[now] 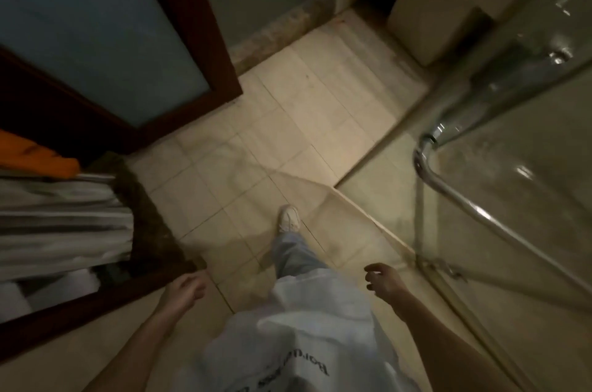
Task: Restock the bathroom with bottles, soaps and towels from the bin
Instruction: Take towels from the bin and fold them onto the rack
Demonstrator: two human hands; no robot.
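Head view: left hand (187,290) and right hand (382,279) hang empty, fingers loosely relaxed. What look like towels (61,225) lie beside the door (96,23). I see no bin, so restocking seems mostly ahead.

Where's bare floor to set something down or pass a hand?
Bare tiled floor ahead of the shoe, bordered by the wooden door at left and the shower glass at right; a hand can likely pass freely there. Crowded at left: towels, orange cloth and dark mat beside the left hand. The right hand is close to the shower glass.
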